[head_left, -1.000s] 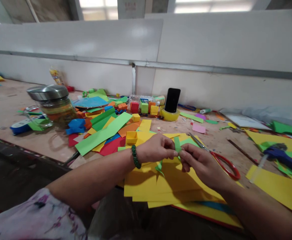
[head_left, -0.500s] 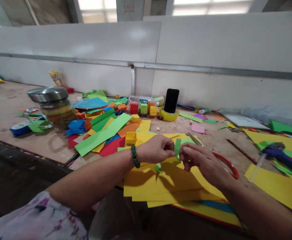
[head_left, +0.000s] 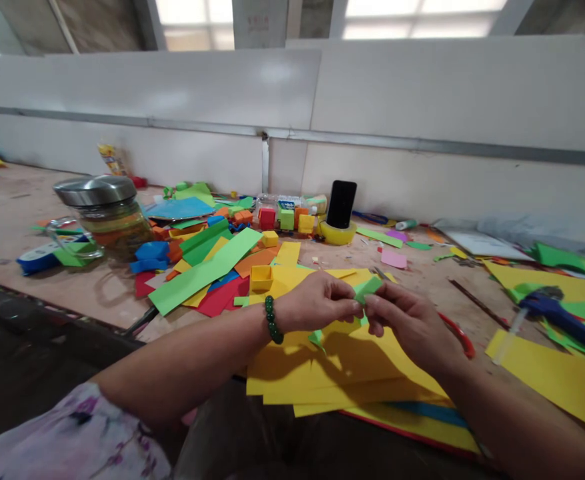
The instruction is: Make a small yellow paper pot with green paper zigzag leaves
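A small piece of green paper point(head_left: 367, 289) is pinched between my two hands, above a stack of yellow paper sheets point(head_left: 292, 373). My left hand point(head_left: 325, 298), with a green bead bracelet at the wrist, grips its left end between thumb and fingers. On the other side my right hand point(head_left: 407, 317) holds the right end, thumb and forefinger pressed together. Beneath the hands, a green paper scrap point(head_left: 317, 339) lies on the yellow sheets. Red-handled scissors point(head_left: 459, 335) rest partly hidden behind my right hand. A small open yellow paper box point(head_left: 261, 278) stands beyond my left wrist.
To the left stand a lidded glass jar point(head_left: 105, 217) and several coloured papers, including a long green strip point(head_left: 207, 270). Small paper cubes point(head_left: 286, 219) line the back near a phone point(head_left: 341, 204) propped in a yellow tape roll point(head_left: 337, 233). A blue-handled glue gun point(head_left: 567, 313) lies right.
My right hand has closed on the green paper piece, which was upright in my left fingers and now slants between both hands. The view has shifted slightly.
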Demonstrator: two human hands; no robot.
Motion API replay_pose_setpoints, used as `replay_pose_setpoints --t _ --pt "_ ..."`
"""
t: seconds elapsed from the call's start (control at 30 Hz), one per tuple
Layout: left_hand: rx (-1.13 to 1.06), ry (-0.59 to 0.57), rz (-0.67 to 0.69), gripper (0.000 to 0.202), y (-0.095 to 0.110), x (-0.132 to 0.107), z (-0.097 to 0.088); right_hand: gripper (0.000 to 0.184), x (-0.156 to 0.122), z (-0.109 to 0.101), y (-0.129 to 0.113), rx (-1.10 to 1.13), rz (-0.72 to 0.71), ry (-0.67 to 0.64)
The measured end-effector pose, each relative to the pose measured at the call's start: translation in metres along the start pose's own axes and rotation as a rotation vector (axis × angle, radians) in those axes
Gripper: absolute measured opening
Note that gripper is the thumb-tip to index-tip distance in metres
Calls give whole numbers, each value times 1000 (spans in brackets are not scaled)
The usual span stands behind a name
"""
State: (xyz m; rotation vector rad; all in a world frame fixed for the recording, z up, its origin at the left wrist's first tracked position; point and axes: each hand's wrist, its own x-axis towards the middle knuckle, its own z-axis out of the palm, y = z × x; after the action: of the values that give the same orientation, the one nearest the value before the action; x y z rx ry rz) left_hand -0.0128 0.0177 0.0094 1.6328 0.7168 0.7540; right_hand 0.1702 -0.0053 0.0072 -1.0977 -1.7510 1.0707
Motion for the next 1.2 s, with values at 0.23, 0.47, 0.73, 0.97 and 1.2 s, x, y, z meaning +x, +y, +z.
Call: replay_pose_setpoints --t 0.23,0.47,0.73,0.97,1.2 --pt "-27 -48 -96 14 -3 0 -5 27 4 -3 8 -27 43 -39" --pt "-41 -75 -128 20 -2 2 -4 29 5 -6 5 -80 33 -9" --pt "123 42 -11 17 2 1 -2 6 -1 -4 9 -541 -468 383" --pt "296 131 101 19 -1 -1 3 6 -2 2 0 -643 -549 349" --pt "306 79 91 20 -6 0 2 9 -2 -3 -3 -576 -367 232"
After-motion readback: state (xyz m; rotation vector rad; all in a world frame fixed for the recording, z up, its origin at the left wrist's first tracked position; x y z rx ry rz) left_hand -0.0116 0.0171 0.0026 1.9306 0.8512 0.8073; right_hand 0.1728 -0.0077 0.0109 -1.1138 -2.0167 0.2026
